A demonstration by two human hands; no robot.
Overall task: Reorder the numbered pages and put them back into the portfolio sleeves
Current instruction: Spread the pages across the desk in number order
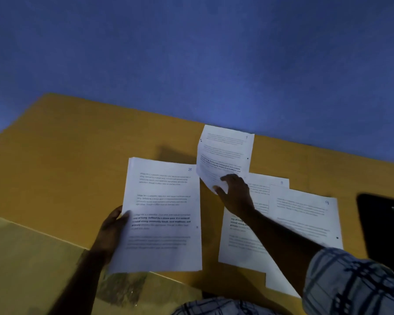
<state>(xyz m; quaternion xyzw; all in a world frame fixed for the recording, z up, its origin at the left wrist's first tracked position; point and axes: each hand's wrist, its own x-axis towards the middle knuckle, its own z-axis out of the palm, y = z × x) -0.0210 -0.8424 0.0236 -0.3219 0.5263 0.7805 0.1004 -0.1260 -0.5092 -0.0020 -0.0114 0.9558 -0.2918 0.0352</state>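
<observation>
While the left hand [110, 230] grips a stack [162, 214] by its left edge, thumb on top and fingers curled under, the top sheet shows a handwritten "3" in its upper right corner. The stack sits over the near edge of the surface [77, 155] and partly overhangs it.

The right hand [234, 194] is out toward the far edge, fingers pinching the near corner of page 1 [225, 151]. That corner is bent up, and the page's far end reaches the far edge by the wall.

Two more sheets lie flat under the right forearm, towards the near right corner. Page 9 [305, 214] overlaps a lower sheet [241, 244] whose number is too blurred to read. A plaid sleeve [350, 283] covers their near ends.

A black object [382, 228] sits at the right edge, cut off by the frame. Can't tell what it is.

The surface is orange-brown wood laminate, its far edge butted against a plain blue wall [191, 53]. Lighting is dim. A tan area [21, 269] lies below the near edge at the left; can't tell what it is.
</observation>
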